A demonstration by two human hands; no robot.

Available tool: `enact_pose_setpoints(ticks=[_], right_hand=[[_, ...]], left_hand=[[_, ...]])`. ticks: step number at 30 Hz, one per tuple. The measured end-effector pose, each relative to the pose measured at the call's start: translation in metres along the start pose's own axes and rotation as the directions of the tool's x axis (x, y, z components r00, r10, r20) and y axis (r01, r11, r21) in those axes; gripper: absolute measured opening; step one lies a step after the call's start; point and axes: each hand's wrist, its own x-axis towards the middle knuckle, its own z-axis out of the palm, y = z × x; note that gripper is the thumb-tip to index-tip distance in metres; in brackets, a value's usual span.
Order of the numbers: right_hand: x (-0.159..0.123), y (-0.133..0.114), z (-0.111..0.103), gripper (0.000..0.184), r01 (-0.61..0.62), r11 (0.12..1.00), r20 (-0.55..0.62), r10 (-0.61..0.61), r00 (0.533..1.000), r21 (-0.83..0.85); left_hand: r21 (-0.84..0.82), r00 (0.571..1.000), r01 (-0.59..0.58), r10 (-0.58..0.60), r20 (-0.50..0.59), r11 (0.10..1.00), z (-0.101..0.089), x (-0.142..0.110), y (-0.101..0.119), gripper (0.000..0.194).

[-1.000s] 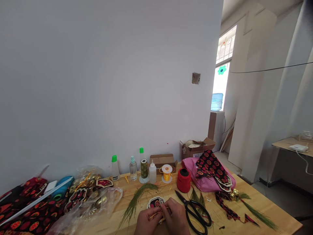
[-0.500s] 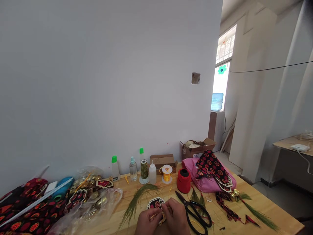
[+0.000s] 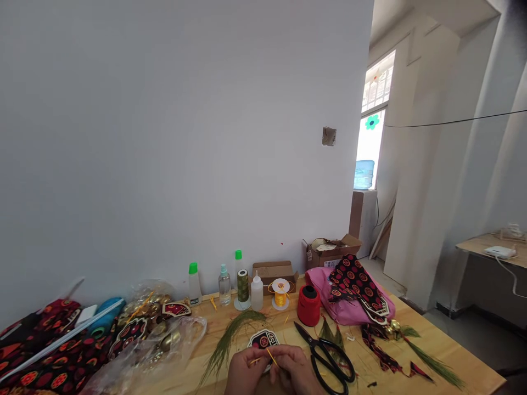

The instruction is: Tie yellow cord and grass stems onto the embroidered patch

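At the bottom edge, my left hand (image 3: pixel 242 374) and my right hand (image 3: pixel 295 370) meet over the wooden table (image 3: pixel 428 351). Both are closed in a pinch on a thin yellow cord (image 3: pixel 269 356) that runs between them. Just beyond the fingers lies a black and red patterned patch with a white rim (image 3: pixel 262 340). A bundle of green thread strands (image 3: pixel 229 338) fans out to the left of the hands. Black scissors (image 3: pixel 329 356) lie right of my right hand.
A red thread spool (image 3: pixel 308 305), a yellow cord spool (image 3: pixel 280 292), a green spool (image 3: pixel 242 284) and several small bottles (image 3: pixel 224 284) stand by the wall. Pink cloth with patterned fabric (image 3: pixel 354 291), cardboard boxes (image 3: pixel 329 250) and clear bags of brass bells (image 3: pixel 156 329) crowd the table.
My hands have slipped slightly lower and nearer, and a short length of yellow cord now stands out between the fingers. The view has tilted up a little.
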Motion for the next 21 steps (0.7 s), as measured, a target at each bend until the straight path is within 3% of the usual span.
enact_pose_setpoints(ticks=[4,8,11,14,17,21], right_hand=[[0.000,0.004,0.005,0.040,0.019,1.000,0.121,-0.018,0.992,-0.006],[-0.001,0.020,0.008,0.034,0.131,0.974,-0.016,-0.137,0.990,-0.184],[-0.004,0.034,0.007,0.030,0.202,0.920,-0.137,-0.259,0.956,-0.335],[-0.006,0.040,0.007,0.027,0.237,0.861,-0.180,-0.348,0.920,-0.451],[-0.006,0.038,0.007,0.025,0.248,0.808,-0.148,-0.379,0.913,-0.535],[-0.002,0.029,0.006,0.022,0.241,0.803,-0.023,-0.302,0.953,-0.545]], left_hand=[[-0.074,0.997,0.065,-0.062,0.039,0.995,-0.001,0.001,-0.004,0.022],[-0.088,0.997,0.025,-0.018,0.079,0.996,-0.003,-0.001,-0.002,0.021],[-0.080,0.991,0.008,0.003,0.131,0.997,-0.004,-0.003,0.002,0.026],[-0.103,0.986,0.027,-0.009,0.169,0.994,-0.004,-0.004,0.003,0.030],[-0.089,0.987,0.028,-0.013,0.158,0.996,-0.003,-0.002,0.001,0.032],[-0.027,0.990,-0.025,0.029,0.140,0.999,-0.004,0.000,-0.003,0.029]])
